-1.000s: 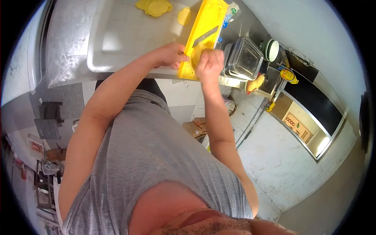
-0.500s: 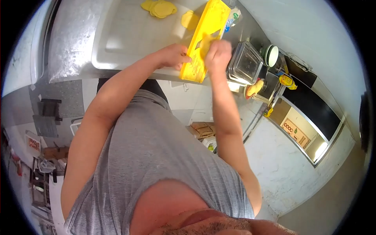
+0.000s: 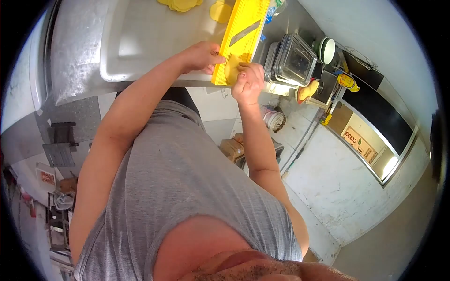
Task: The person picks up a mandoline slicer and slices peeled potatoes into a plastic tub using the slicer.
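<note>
Counter point(image 3: 75, 61): grey metal, sunlit at left, its near edge before the person's waist. Tray point(image 3: 101, 70): whitish, translucent, rounded corner at near left, set on the counter. Slices point(image 3: 181, 5): yellow, overlapping, one pile, far part of tray, cut by the frame's top edge. Single slice point(image 3: 220, 12): yellow, flat, right of the pile, just beside the slicer point(image 3: 243, 21). Box point(image 3: 231, 149): brown, at a lower level, partly behind the right forearm. Bucket point(image 3: 273, 119): pale, below counter height. Containers point(image 3: 296, 60): clear, rectangular, stacked, right of the slicer. Bowls point(image 3: 326, 50): pale inside, dark green outside, near the containers. Bottle point(image 3: 348, 82): yellow, farther right. Wall point(image 3: 337, 173): whitish, marked, with a framed opening.

Slicer: yellow, long, narrow, at the tray's right side. Long axis oblique; far end points away from the person and rightward, near end toward the waist. Blade point(image 3: 245, 33): grey, slanted across the slicer's face.

Left hand point(image 3: 201, 57): fingers closed on the slicer's left edge, near its lower end, thumb at the rim. Right hand point(image 3: 249, 83): fingers bent, little spread, gripping the piece point(image 3: 231, 69), which is yellow and lies against the slicer's face, on the person's side of the blade.
</note>
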The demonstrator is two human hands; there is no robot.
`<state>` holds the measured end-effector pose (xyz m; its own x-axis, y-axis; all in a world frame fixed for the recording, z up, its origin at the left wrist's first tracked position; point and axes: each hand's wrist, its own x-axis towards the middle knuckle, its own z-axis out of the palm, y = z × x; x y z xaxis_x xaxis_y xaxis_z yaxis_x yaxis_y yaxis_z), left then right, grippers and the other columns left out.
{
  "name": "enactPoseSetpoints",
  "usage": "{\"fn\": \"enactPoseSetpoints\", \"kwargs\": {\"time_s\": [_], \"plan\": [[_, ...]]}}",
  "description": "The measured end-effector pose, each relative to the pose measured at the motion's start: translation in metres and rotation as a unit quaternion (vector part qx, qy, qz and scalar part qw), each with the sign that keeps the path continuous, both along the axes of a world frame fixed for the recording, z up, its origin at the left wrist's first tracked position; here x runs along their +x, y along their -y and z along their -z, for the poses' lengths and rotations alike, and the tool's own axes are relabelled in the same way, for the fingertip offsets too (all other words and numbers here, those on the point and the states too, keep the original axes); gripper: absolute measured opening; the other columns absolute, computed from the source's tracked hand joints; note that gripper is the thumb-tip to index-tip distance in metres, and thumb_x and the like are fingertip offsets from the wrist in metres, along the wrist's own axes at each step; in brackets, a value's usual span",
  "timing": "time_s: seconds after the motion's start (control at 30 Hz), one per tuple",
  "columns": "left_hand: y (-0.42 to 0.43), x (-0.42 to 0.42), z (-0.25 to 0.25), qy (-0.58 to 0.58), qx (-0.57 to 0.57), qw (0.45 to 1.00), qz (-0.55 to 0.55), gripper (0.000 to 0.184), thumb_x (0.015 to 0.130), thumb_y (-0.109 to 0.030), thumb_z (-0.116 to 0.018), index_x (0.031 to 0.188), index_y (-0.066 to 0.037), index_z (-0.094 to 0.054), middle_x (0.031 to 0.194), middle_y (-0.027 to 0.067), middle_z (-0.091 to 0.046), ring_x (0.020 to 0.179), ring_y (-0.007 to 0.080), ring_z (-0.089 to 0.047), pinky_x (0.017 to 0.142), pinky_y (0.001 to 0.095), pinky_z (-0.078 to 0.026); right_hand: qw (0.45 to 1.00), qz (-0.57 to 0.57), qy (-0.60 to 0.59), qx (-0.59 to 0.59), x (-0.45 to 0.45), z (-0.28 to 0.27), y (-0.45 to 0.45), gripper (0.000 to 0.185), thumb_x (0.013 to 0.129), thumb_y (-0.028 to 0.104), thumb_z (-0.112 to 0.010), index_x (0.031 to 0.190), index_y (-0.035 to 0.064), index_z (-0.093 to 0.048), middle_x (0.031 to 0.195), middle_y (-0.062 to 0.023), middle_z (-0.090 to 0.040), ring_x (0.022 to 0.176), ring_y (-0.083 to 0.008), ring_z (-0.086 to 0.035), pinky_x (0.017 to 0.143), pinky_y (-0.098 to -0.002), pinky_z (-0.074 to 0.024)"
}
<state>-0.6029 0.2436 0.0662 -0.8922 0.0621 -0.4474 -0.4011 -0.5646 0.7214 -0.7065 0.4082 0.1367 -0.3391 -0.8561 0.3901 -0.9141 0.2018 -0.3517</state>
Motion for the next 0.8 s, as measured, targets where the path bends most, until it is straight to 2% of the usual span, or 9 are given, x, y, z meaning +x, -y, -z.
{"fn": "enactPoseSetpoints", "kwargs": {"time_s": [0.27,0.33,0.43,0.5,0.57,0.63,0.67,0.77,0.8], "plan": [[0.000,-0.001,0.007,0.006,-0.002,1.000,0.027,0.030,0.095,-0.022,-0.062,0.117,-0.002,-0.060,0.096,0.0068,-0.064,0.078,0.0118,-0.059,0.070,0.0260,-0.052,1.000,-0.010,-0.013,-0.002,-0.007,-0.001,0.014,0.025,0.089,0.020,-0.056,0.073,0.0014,-0.063,0.079,-0.0140,-0.063,0.075,-0.0344,-0.058,0.071,-0.0434,-0.0490],[-0.001,-0.001,0.004,0.007,-0.007,1.000,0.007,0.028,0.093,-0.021,-0.064,0.113,-0.001,-0.062,0.091,0.0065,-0.065,0.072,0.0125,-0.060,0.065,0.0272,-0.051,1.000,-0.011,-0.024,-0.008,-0.021,0.004,0.028,0.025,0.088,0.019,-0.056,0.071,0.0019,-0.061,0.076,-0.0146,-0.062,0.075,-0.0352,-0.058,0.068,-0.0446,-0.0481],[-0.002,-0.001,0.008,-0.001,-0.012,1.000,-0.008,0.027,0.093,-0.021,-0.065,0.112,-0.001,-0.063,0.089,0.0070,-0.066,0.071,0.0142,-0.061,0.066,0.0294,-0.053,0.995,0.001,-0.097,0.031,-0.067,0.015,0.068,0.027,0.089,0.018,-0.056,0.066,0.0035,-0.058,0.071,-0.0156,-0.061,0.071,-0.0372,-0.058,0.064,-0.0472,-0.0456],[-0.002,-0.001,0.009,-0.008,-0.015,1.000,-0.010,0.028,0.093,-0.021,-0.065,0.113,-0.001,-0.063,0.091,0.0074,-0.067,0.072,0.0154,-0.063,0.069,0.0306,-0.054,0.992,0.012,-0.127,0.020,-0.094,0.014,0.111,0.029,0.090,0.017,-0.055,0.064,0.0043,-0.056,0.067,-0.0161,-0.059,0.068,-0.0387,-0.057,0.062,-0.0493,-0.0433],[-0.002,-0.001,0.007,-0.013,-0.018,1.000,-0.009,0.030,0.093,-0.022,-0.065,0.113,0.000,-0.063,0.092,0.0076,-0.067,0.074,0.0163,-0.064,0.071,0.0315,-0.055,0.989,0.044,-0.137,0.017,-0.129,0.020,0.146,0.041,0.098,0.028,-0.046,0.070,0.0036,-0.064,0.073,-0.0192,-0.063,0.068,-0.0415,-0.061,0.063,-0.0530,-0.0467],[0.004,0.001,-0.002,-0.004,-0.029,1.000,0.011,0.030,0.095,-0.022,-0.063,0.116,-0.001,-0.062,0.098,0.0079,-0.066,0.081,0.0155,-0.063,0.074,0.0306,-0.055,0.987,0.045,-0.157,0.015,-0.150,0.028,0.164,0.041,0.098,0.026,-0.045,0.070,0.0037,-0.064,0.071,-0.0193,-0.063,0.065,-0.0424,-0.060,0.062,-0.0535,-0.0466],[0.006,0.002,-0.006,-0.002,-0.033,0.999,0.024,0.030,0.095,-0.021,-0.062,0.118,-0.002,-0.061,0.101,0.0081,-0.066,0.084,0.0150,-0.063,0.076,0.0302,-0.054,0.984,0.048,-0.169,0.014,-0.155,0.028,0.167,0.040,0.098,0.026,-0.045,0.070,0.0037,-0.063,0.070,-0.0193,-0.063,0.063,-0.0429,-0.059,0.062,-0.0537,-0.0465],[-0.003,-0.004,0.015,-0.027,-0.046,0.998,0.016,0.029,0.095,-0.021,-0.062,0.116,-0.001,-0.061,0.097,0.0070,-0.065,0.081,0.0135,-0.063,0.073,0.0282,-0.054,0.993,0.009,-0.118,0.024,-0.118,0.015,0.132,0.037,0.098,0.022,-0.046,0.072,0.0033,-0.064,0.073,-0.0198,-0.063,0.067,-0.0424,-0.060,0.063,-0.0520,-0.0468],[-0.001,-0.004,0.013,-0.024,-0.040,0.999,0.016,0.029,0.095,-0.021,-0.063,0.115,-0.001,-0.061,0.096,0.0066,-0.065,0.080,0.0129,-0.062,0.072,0.0274,-0.053,0.994,0.002,-0.103,0.021,-0.102,0.014,0.113,0.033,0.095,0.021,-0.049,0.071,0.0031,-0.063,0.073,-0.0184,-0.062,0.069,-0.0405,-0.059,0.064,-0.0504,-0.0456]]}}
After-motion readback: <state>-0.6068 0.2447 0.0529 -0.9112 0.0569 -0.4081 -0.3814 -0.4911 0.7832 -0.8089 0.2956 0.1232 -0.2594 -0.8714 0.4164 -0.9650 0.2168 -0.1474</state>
